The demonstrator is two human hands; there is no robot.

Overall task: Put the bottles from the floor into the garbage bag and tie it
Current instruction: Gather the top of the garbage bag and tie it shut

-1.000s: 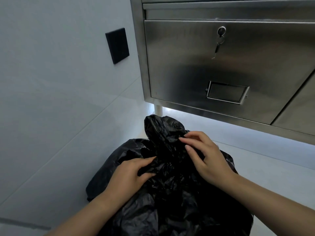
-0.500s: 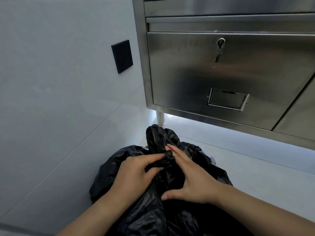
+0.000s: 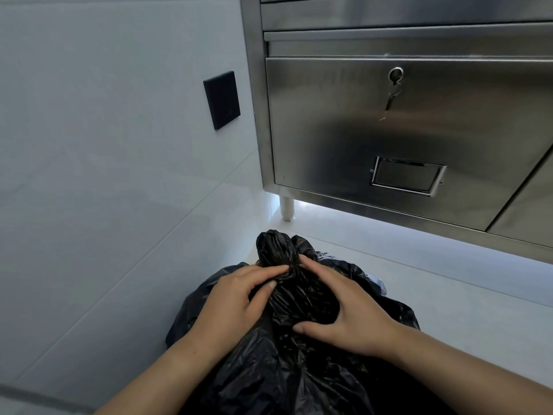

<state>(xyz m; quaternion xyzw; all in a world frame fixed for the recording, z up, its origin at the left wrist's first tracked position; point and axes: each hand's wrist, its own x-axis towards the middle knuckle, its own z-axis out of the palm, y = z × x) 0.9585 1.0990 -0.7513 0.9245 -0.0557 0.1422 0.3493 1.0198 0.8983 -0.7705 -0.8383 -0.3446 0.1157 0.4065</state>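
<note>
One flat, matte black square wall plate (image 3: 221, 100) sits on the smooth, pale tiled wall (image 3: 104, 175) at the far left. Lower down, the left hand (image 3: 236, 298) reaches in with a bare forearm. Its fingers (image 3: 269, 269) and thumb pinch the gathered neck of a black, crinkled plastic garbage bag (image 3: 299, 369). The bag sits on the glossy pale floor (image 3: 449, 289) close to the wall, bulging and full of sharp creases. Its bunched top (image 3: 276, 247) stands up in a wrinkled knob just above the fingertips. The right hand (image 3: 350, 316) grasps the bag from the other side, fingers and thumb curved round the swollen plastic just under that neck. Up and to the right stands a brushed stainless steel cabinet (image 3: 449, 121) on a short round metal leg (image 3: 286, 208). A small key (image 3: 390, 100) hangs from its round lock, above a rectangular recessed handle (image 3: 407, 178).
</note>
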